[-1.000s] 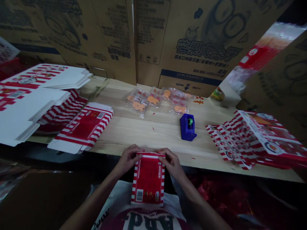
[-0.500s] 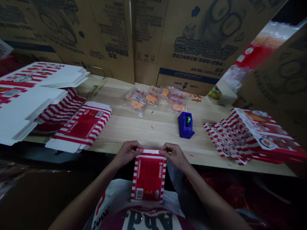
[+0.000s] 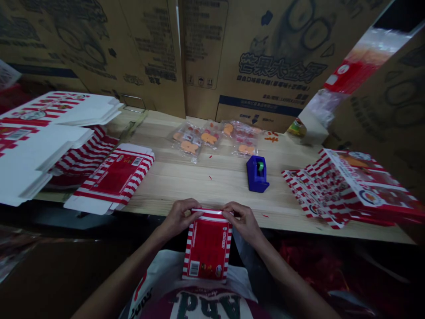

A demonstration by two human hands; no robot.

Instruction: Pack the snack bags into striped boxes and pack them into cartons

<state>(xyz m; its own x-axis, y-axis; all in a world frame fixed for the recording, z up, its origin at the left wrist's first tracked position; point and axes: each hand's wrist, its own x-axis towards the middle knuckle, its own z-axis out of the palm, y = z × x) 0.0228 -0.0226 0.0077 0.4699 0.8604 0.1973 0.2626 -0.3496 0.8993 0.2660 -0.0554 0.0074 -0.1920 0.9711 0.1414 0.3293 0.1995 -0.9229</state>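
A red box with white-striped edges [image 3: 209, 248] leans against my body, its printed panel and barcode facing up. My left hand [image 3: 182, 216] pinches its upper left corner between thumb and fingers. At the upper right corner, my right hand [image 3: 243, 220] grips the same box edge. Both thumbs lie along the striped end at the table's front edge. The box's underside is hidden. Beyond my right hand stands a blue tape dispenser [image 3: 256, 175] with a green roll.
Flat striped cartons [image 3: 66, 141] are stacked at the left, near a single carton [image 3: 116, 173]. Clear packets with orange pieces [image 3: 189, 144] lie toward the back. Folded red-striped boxes [image 3: 358, 190] sit at the right. Large cardboard boxes [image 3: 199, 57] wall off the back.
My thumbs have come down over the box's top end, and its white end strip now shows a red-striped edge. The box has shifted slightly; other things stay put.
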